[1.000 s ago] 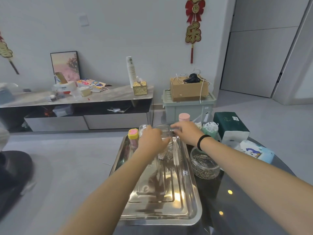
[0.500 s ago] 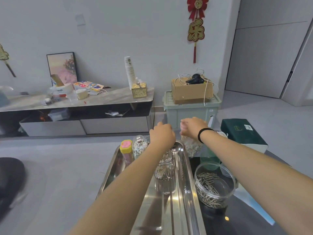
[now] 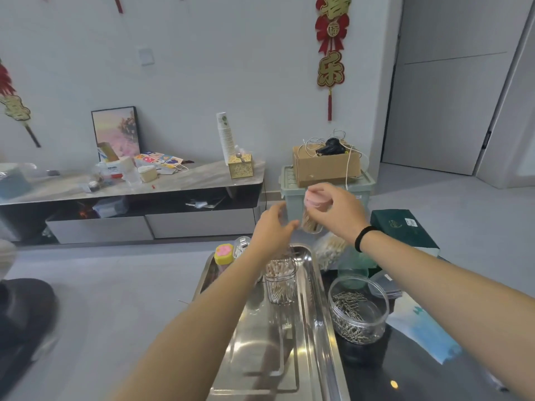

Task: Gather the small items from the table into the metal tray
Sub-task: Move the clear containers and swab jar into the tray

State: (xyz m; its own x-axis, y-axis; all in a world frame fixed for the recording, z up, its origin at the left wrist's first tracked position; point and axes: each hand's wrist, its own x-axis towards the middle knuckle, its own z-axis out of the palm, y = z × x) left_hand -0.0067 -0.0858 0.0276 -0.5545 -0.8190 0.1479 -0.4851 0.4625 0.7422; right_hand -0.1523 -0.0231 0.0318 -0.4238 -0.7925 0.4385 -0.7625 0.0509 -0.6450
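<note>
The metal tray [image 3: 260, 357] lies lengthwise on the dark table. At its far end stand a clear cotton-swab jar [image 3: 280, 280], a yellow-lidded pink container [image 3: 223, 254] and a small clear jar [image 3: 240, 248]. My right hand [image 3: 335, 211] holds a pink-lidded toothpick jar [image 3: 312, 211] in the air above the tray's far right corner. My left hand [image 3: 272, 230] hovers just left of that jar, fingers apart, holding nothing. A round clear tub of paper clips [image 3: 359, 314] sits on the table right of the tray.
A bag of cotton swabs [image 3: 330, 250] and a green-tinted jar [image 3: 353, 273] lie beyond the tub. A dark green box [image 3: 405, 230], a clear lid [image 3: 385, 285] and a blue-white packet [image 3: 422, 328] sit at the right. The floor lies left of the tray.
My right hand has lifted the pink-lidded jar off the table and up. My left hand has let go of the swab jar in the tray and risen toward the lifted jar.
</note>
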